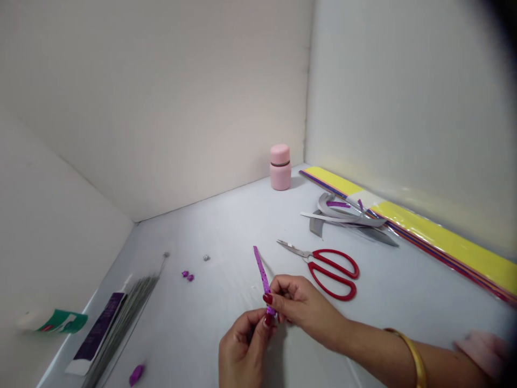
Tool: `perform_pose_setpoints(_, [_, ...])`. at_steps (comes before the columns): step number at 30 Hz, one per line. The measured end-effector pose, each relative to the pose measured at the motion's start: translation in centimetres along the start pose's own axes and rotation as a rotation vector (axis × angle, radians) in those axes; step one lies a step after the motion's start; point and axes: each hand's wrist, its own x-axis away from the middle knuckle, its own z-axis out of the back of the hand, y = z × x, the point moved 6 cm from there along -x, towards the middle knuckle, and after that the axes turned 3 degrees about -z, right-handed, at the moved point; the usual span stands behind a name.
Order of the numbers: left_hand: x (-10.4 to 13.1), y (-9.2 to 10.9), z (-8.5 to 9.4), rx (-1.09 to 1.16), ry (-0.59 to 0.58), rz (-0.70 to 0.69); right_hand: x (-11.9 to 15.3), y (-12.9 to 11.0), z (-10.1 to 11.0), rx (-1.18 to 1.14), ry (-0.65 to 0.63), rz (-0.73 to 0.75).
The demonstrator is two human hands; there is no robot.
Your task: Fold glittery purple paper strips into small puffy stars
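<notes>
Here, hands (305, 310) pinching purple strip (262, 270), scissors (308, 255) near

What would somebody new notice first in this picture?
Probably the shiny purple strip, pinched by the left hand and right hand low in the middle of the view. Next might come the red-handled scissors, lying on the pale table just beyond the right hand. The bright yellow sheet running along the right wall and the pink bottle standing near the back corner also stand out.
</notes>
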Motion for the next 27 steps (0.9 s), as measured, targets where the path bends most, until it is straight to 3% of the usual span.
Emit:
perform_pose_setpoints(11, [-0.2,-0.5,0.6,-0.114,0.034,-0.035,0.1,0.0,0.2,0.010,0.024,-0.004])
perform_pose_setpoints(21, [-0.1,0.1,0.0,-0.228,-0.131,-0.156,0.0,0.4,0.1,0.014,0.004,-0.012])
perform_pose_setpoints(27, [0.0,0.6,-0.2,-0.223,-0.155,-0.209,0.1,0.3,0.1,-0.015,0.003,-0.004])
